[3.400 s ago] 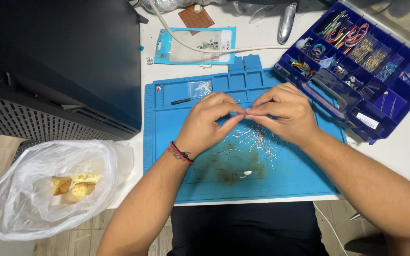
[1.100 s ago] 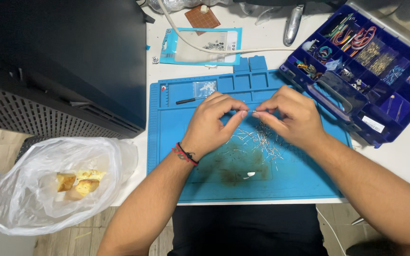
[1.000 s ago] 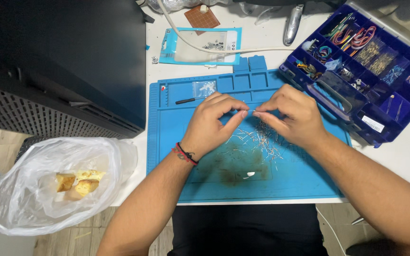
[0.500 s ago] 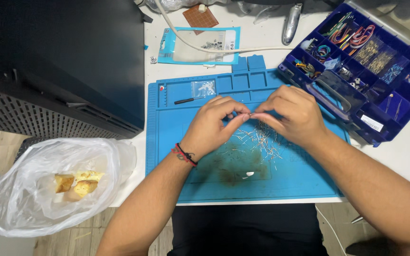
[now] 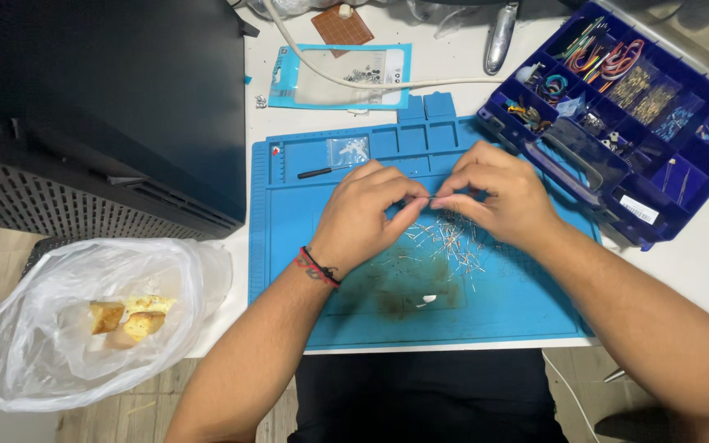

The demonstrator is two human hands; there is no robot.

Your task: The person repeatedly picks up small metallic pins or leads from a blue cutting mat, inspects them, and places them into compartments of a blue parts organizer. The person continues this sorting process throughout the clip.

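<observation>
Two hands over one blue work mat point(image 5: 305, 246); one dark-blue compartment box point(image 5: 703, 176), one white plastic bag point(image 5: 84, 320). One loose pile of metal leads point(image 5: 445, 242), too many to count. Two clear parts pouches: point(image 5: 346, 152) and point(image 5: 340, 75).

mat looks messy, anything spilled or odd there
Yes. Thin wire bits lie scattered loose on the mat under both hands, and a dark smudge stains its near half. The left hand and right hand pinch one bit between them.

An electronics hobby bench: blue soldering mat point(image 5: 354, 312), compartmented parts box point(image 5: 642, 107), perfboard point(image 5: 342, 25).
</observation>
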